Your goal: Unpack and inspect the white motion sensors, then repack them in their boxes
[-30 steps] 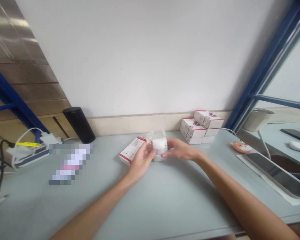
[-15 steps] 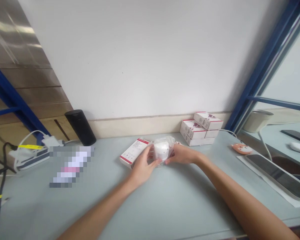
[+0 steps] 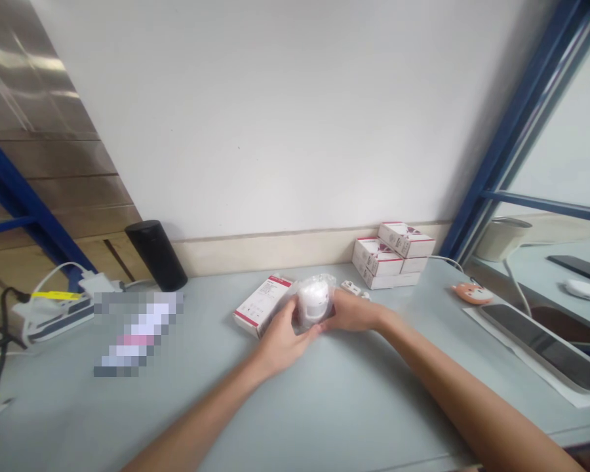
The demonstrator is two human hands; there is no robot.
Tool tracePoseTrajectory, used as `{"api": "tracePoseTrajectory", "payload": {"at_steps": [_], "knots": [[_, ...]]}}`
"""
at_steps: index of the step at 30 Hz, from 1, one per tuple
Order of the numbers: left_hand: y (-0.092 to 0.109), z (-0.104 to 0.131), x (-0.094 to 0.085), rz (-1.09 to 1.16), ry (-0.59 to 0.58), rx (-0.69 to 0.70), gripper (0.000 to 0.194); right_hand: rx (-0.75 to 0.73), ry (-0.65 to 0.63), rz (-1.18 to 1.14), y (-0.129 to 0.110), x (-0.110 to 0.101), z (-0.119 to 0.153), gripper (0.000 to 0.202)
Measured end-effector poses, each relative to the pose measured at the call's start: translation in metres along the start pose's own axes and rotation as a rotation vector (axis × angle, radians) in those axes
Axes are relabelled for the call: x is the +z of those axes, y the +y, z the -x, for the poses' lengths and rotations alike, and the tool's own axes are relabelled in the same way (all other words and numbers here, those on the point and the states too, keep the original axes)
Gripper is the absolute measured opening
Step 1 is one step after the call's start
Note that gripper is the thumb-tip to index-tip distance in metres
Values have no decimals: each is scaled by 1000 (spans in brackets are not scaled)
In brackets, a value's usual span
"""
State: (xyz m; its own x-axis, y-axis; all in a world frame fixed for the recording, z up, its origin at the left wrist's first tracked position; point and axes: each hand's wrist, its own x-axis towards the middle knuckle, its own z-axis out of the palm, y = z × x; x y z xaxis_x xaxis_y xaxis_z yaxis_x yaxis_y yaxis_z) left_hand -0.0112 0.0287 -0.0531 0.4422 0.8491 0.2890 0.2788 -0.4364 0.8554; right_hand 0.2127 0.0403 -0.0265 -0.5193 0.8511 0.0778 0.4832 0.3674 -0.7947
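A rounded white device (image 3: 316, 303) in a clear plastic bag is held between both hands at the middle of the table. My left hand (image 3: 286, 335) grips its left and lower side. On its right side, my right hand (image 3: 347, 311) has its fingers closed on it, with the fingertips of both hands meeting near its lower edge. A white and red flat box (image 3: 263, 305) lies just behind and left of my left hand. Small white parts (image 3: 353, 288) rest behind my right hand, partly hidden by it.
Several white and red boxes (image 3: 392, 257) are stacked at the back right. A black cylinder (image 3: 157, 255) and a power strip (image 3: 61, 320) stand at the left. An orange object (image 3: 472, 293) and a dark flat device (image 3: 545, 345) lie at the right.
Both hands have shifted slightly with the bagged device, which now looks more turned. Small white parts behind my right hand show more clearly.
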Motion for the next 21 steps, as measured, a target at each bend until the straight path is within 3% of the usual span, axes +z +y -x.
{"api": "tracePoseTrajectory", "payload": {"at_steps": [4,9,14,18,21], "knots": [[-2,-2,-1,-27,98,20,48,-4,6,78,1,5,-1,44],[0,-5,-1,-1,33,-101,43,-11,-61,58,-7,0,2,39],[15,-7,-1,428,127,-169,58,77,-69,-86,-15,-13,6,45],[27,-8,-4,783,183,-212,51,56,9,-350,-17,-20,7,48],[33,-10,-7,927,185,-248,49,87,96,-380,-17,-22,7,46]]}}
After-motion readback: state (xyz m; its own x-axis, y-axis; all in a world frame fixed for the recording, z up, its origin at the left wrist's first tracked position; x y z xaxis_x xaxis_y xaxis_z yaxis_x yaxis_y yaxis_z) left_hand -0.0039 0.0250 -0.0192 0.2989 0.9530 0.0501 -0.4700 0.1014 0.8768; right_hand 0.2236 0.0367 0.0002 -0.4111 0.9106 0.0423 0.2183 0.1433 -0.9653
